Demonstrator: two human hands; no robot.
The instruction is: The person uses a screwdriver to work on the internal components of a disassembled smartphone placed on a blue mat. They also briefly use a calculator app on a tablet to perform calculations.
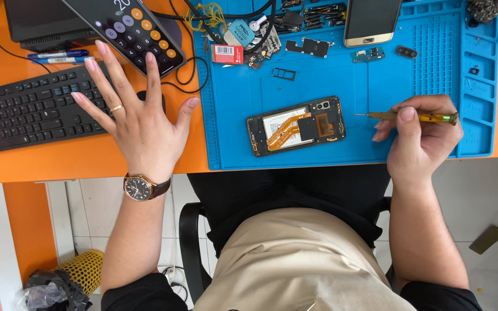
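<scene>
An opened smartphone [295,125] with its back cover off lies on a blue repair mat [341,86], showing an orange flex cable and a white battery. My right hand [419,135] holds a thin yellow-green screwdriver [410,116] just right of that phone, tip pointing left toward it. My left hand [139,118] hovers with fingers spread over the orange desk [59,161], between a black keyboard [30,109] and the mat. Its fingertips reach toward a tilted phone showing a calculator screen [131,31].
A second phone [371,22] lies at the mat's top edge among small parts: a SIM tray [283,73], a small green circuit board [368,55], a black bracket [307,46], a red box [227,53]. Blue pens [59,56] lie behind the keyboard. Cables [194,34] trail across the desk.
</scene>
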